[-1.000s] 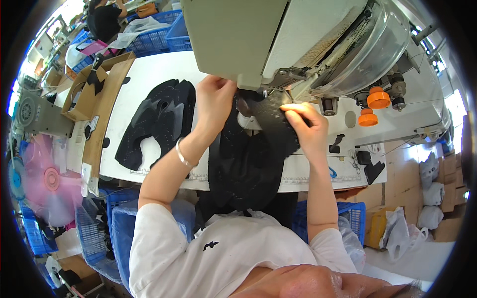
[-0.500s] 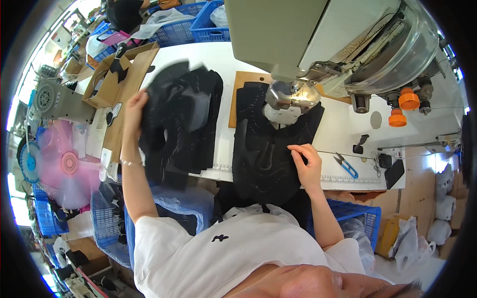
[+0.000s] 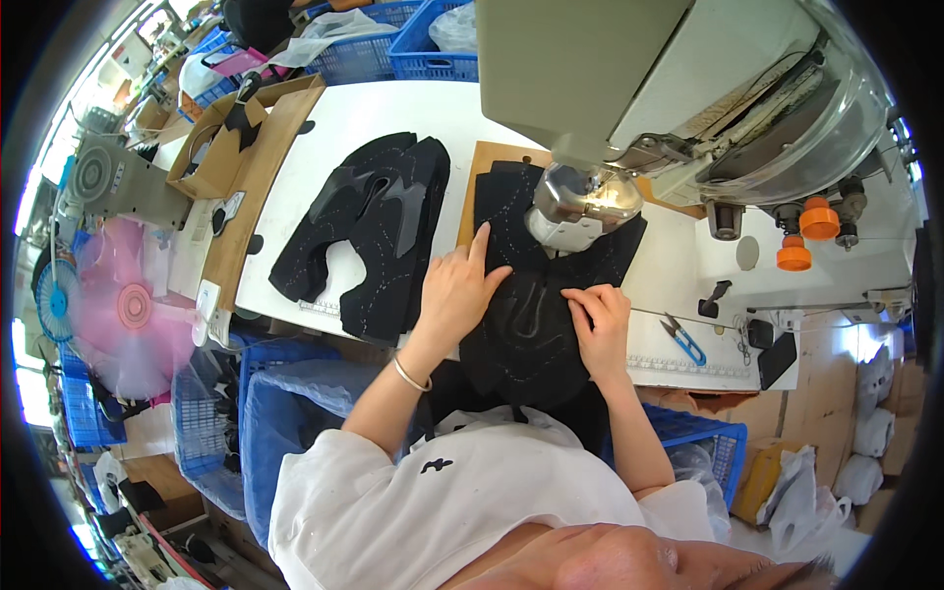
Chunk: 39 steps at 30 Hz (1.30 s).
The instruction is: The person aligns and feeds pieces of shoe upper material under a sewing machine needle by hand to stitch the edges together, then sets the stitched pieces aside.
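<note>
Under the sewing machine head (image 3: 580,211) lies a black fabric piece (image 3: 521,359) with pale stitch lines and a looped seam in its middle. Its lower part hangs over the table edge toward me. My left hand (image 3: 457,295) rests on its left side, index finger pointing up and thumb spread, holding nothing. At the right edge, my right hand (image 3: 600,320) pinches the fabric between thumb and curled fingers. To the left, a stack of similar black pieces (image 3: 393,206) lies flat on the white table (image 3: 285,221). The needle is hidden behind the machine's lit guard.
Blue-handled thread snips (image 3: 685,341) lie right of my right hand, near a ruler strip (image 3: 678,366) along the front edge. A cardboard box (image 3: 206,157) and a pink fan (image 3: 135,305) stand at left. Blue lined crates (image 3: 295,403) sit below the table.
My left hand has let go of the black piece on the left stack and moved right onto the fabric under the machine. The stack now lies still. My right hand stays at the fabric's edge.
</note>
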Each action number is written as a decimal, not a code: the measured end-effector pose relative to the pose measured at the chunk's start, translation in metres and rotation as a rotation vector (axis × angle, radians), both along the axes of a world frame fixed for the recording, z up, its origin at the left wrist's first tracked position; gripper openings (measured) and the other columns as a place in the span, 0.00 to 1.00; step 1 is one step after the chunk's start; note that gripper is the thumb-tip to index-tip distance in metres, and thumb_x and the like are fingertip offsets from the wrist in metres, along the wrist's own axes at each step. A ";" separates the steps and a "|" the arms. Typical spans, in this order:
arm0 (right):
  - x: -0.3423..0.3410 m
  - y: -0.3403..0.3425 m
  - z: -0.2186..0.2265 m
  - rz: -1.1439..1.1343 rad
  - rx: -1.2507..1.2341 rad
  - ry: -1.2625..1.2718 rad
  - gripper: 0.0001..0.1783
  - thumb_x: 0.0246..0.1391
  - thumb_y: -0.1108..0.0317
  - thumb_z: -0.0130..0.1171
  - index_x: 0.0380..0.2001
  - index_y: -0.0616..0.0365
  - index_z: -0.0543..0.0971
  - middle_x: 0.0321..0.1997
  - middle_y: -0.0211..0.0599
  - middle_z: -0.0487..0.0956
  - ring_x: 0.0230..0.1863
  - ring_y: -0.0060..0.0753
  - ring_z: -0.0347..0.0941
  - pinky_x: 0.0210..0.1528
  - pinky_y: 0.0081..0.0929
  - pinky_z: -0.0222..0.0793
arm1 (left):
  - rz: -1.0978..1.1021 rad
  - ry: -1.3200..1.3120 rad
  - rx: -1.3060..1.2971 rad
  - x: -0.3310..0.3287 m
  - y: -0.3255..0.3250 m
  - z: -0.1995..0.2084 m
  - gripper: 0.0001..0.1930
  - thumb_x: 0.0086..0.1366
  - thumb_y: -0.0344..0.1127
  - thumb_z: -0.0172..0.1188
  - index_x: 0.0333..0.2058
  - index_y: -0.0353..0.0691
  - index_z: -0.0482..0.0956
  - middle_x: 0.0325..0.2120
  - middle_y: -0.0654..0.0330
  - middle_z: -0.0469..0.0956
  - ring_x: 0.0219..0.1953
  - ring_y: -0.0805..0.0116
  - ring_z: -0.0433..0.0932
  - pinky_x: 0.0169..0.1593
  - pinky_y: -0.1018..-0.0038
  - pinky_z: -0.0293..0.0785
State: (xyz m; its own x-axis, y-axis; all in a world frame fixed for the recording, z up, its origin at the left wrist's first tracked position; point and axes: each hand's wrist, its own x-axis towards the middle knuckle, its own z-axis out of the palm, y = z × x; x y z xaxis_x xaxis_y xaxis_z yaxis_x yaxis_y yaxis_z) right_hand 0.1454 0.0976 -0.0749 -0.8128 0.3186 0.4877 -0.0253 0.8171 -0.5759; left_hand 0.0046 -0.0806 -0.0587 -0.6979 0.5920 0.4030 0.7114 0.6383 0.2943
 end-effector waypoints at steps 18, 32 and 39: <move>-0.025 0.059 0.099 0.249 -0.474 -0.034 0.22 0.58 0.71 0.61 0.56 0.60 0.74 0.55 0.34 0.75 0.54 0.23 0.72 0.57 0.22 0.67 | -0.337 0.534 0.413 0.005 0.046 0.048 0.18 0.58 0.18 0.56 0.48 0.37 0.82 0.49 0.54 0.75 0.50 0.62 0.77 0.50 0.71 0.78; -0.043 0.062 0.097 0.176 -0.708 0.037 0.12 0.54 0.66 0.67 0.31 0.62 0.76 0.27 0.22 0.75 0.31 0.14 0.66 0.35 0.21 0.65 | -0.621 0.520 0.436 -0.019 0.052 0.079 0.14 0.52 0.27 0.61 0.38 0.31 0.83 0.41 0.53 0.80 0.49 0.54 0.81 0.54 0.62 0.81; -0.048 0.070 0.083 0.143 -0.749 0.045 0.13 0.52 0.65 0.70 0.29 0.62 0.76 0.24 0.23 0.75 0.27 0.15 0.66 0.32 0.20 0.65 | -0.649 0.491 0.466 -0.025 0.056 0.078 0.14 0.51 0.28 0.61 0.37 0.31 0.83 0.40 0.53 0.81 0.48 0.55 0.81 0.53 0.61 0.81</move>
